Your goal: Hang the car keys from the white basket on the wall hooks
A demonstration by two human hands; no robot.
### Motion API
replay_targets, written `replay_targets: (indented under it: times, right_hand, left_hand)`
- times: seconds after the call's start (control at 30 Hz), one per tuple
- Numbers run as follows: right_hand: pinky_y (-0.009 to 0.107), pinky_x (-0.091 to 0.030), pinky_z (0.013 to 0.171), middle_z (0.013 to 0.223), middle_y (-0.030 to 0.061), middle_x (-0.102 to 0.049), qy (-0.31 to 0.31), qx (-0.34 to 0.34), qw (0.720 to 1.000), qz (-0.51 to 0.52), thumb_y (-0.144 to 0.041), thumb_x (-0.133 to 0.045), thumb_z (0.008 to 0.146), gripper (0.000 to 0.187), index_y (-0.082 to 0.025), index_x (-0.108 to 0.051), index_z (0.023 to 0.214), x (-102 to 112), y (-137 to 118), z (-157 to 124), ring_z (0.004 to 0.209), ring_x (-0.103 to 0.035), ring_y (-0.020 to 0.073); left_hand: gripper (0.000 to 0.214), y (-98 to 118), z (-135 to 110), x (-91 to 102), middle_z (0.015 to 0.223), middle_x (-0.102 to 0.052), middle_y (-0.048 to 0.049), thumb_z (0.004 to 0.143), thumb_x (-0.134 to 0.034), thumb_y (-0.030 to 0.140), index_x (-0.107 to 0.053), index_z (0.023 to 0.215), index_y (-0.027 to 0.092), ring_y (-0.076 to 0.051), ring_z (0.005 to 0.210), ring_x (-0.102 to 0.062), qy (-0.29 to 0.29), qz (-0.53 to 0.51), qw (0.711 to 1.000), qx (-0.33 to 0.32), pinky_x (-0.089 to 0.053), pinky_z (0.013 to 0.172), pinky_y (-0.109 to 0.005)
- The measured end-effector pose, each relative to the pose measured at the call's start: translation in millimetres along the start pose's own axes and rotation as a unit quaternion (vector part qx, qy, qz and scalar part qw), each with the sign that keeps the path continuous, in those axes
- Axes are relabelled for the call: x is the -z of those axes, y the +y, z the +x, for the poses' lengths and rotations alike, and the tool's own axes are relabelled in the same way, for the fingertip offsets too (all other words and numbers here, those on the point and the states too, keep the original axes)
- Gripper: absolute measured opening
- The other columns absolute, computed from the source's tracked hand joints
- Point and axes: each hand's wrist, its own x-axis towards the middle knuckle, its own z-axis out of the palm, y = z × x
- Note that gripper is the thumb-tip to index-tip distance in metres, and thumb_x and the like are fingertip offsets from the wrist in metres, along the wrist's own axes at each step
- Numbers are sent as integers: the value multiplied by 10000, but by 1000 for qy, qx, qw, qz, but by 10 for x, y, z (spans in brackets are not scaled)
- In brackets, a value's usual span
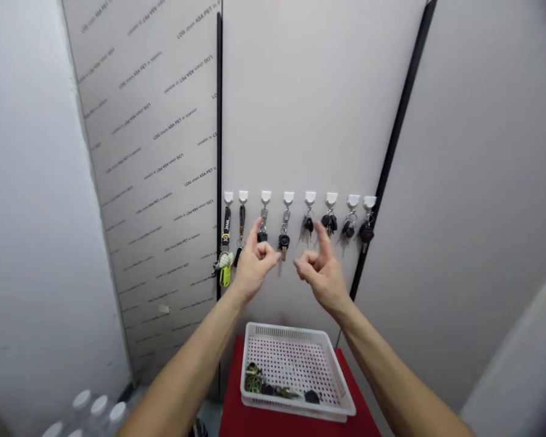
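A row of several white hooks (288, 198) on the wall panel carries key sets. My left hand (253, 263) is raised in front of them, index finger up beside the black key on the third hook (262, 235), other fingers curled, nothing in it. My right hand (321, 268) is lifted too, index finger pointing up below the car keys (329, 222), remaining fingers loosely bent and empty. Between my hands hangs a black-headed brass key (284, 242). At the far left hook hangs a black strap with a yellow-green tag (225, 267).
A white perforated basket (295, 335) sits on a red surface (236, 419) below, holding a few keys and rings (255, 379) near its front. Bottle caps (99, 405) show at the bottom left. Black vertical strips (219, 121) divide the wall panels.
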Motion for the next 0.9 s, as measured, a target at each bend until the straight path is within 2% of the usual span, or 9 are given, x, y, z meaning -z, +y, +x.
replay_targets:
  times: [0.13, 0.3, 0.4, 0.47, 0.53, 0.6, 0.67, 0.77, 0.9]
  right_hand:
    - [199, -303, 399, 437, -93, -340, 16, 34, 998, 43, -187, -448, 652, 708, -277, 8, 1186, -48, -154, 25, 387, -327, 67]
    - [191, -295, 394, 430, -97, -341, 7, -2, 999, 37, -198, -458, 640, 704, -273, -20, 1187, -74, -38, 32, 385, -325, 61]
    - [179, -271, 374, 399, -102, -316, -9, -76, 997, -7, -224, -466, 624, 589, -203, -211, 1155, -78, 161, 49, 358, -296, 47]
    - [182, -281, 376, 399, -91, -331, -9, -130, 990, -49, -250, -469, 608, 467, -129, -375, 1050, -86, 321, 92, 358, -305, 44]
    - [196, -321, 412, 446, -62, -396, 11, -147, 986, -80, -273, -462, 600, 397, -92, -451, 953, -114, 448, 183, 400, -365, 55]
    - [215, -363, 484, 548, -16, -480, 35, -122, 986, -108, -288, -455, 599, 371, -90, -479, 912, -178, 512, 321, 488, -435, 77]
    - [235, -382, 567, 658, 28, -533, 52, -88, 983, -151, -292, -452, 601, 348, -98, -500, 886, -278, 522, 485, 571, -475, 96]
    - [260, -374, 649, 770, 67, -550, 70, -48, 964, -253, -283, -459, 599, 355, -109, -495, 907, -455, 524, 707, 636, -492, 115]
    - [272, -360, 635, 788, 71, -541, 91, -26, 922, -374, -284, -479, 581, 413, -140, -442, 967, -613, 610, 863, 689, -492, 151]
  left_hand:
    - [724, 194, 37, -2, 458, -348, 95, 599, -493, 129, -81, 1183, 247, -24, 429, -316, -25, -34, 999, -23, -275, 470, -155]
    - [711, 45, 35, -45, 445, -332, 101, 596, -497, 126, -107, 1179, 244, -17, 409, -287, -30, -34, 999, -2, -276, 469, -151]
    - [645, -171, 47, 59, 455, -347, 95, 587, -504, 140, -201, 1153, 206, -20, 417, -308, -5, 22, 1000, 19, -297, 483, -153]
    - [547, -320, 99, 227, 489, -384, 77, 579, -501, 143, -309, 1090, 171, -29, 444, -346, 56, 94, 994, 26, -320, 505, -162]
    - [439, -420, 193, 442, 582, -446, 41, 578, -489, 143, -391, 1005, 162, -46, 513, -403, 158, 179, 971, 11, -348, 553, -178]
    - [374, -457, 306, 644, 728, -489, -3, 578, -485, 153, -426, 947, 168, -79, 643, -451, 254, 270, 929, -13, -360, 636, -209]
    - [391, -461, 405, 777, 866, -488, -41, 567, -506, 189, -419, 948, 174, -127, 800, -448, 309, 360, 880, -15, -340, 719, -250]
    - [574, -500, 483, 801, 992, -454, -88, 525, -555, 291, -331, 1041, 178, -207, 939, -391, 317, 456, 830, 53, -306, 766, -321]
    - [771, -667, 520, 643, 1055, -408, -138, 490, -574, 366, -189, 1126, 161, -259, 979, -358, 326, 515, 780, 144, -295, 756, -362]
